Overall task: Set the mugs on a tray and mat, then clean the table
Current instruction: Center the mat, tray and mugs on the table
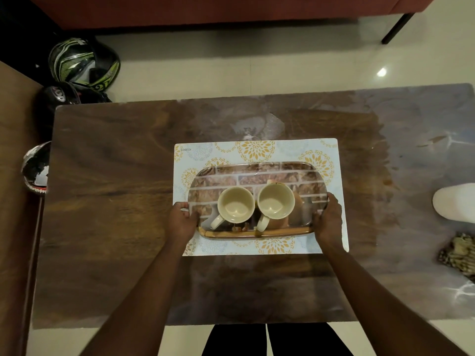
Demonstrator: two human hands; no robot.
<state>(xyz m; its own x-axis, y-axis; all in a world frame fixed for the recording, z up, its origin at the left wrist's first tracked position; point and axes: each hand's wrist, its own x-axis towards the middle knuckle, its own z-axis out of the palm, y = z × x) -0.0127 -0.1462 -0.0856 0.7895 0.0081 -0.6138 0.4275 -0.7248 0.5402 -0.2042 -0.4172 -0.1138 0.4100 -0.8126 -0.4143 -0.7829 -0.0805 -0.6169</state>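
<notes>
The left hand (183,220) and right hand (329,217) each curl round a short end of the tray (257,176), an even two-sided grip that probably keeps it level over the flower-printed placemat (257,150) on the glossy wood-grain table (115,176). The tray is a glossy rounded rectangle with a brick-pattern print and a wood-coloured near rim. Two cream glazed mugs (236,204) stand upright side by side on it, empty, handles towards the person, while a patterned cloth (460,253) lies well apart at the table's right edge, likely for wiping.
</notes>
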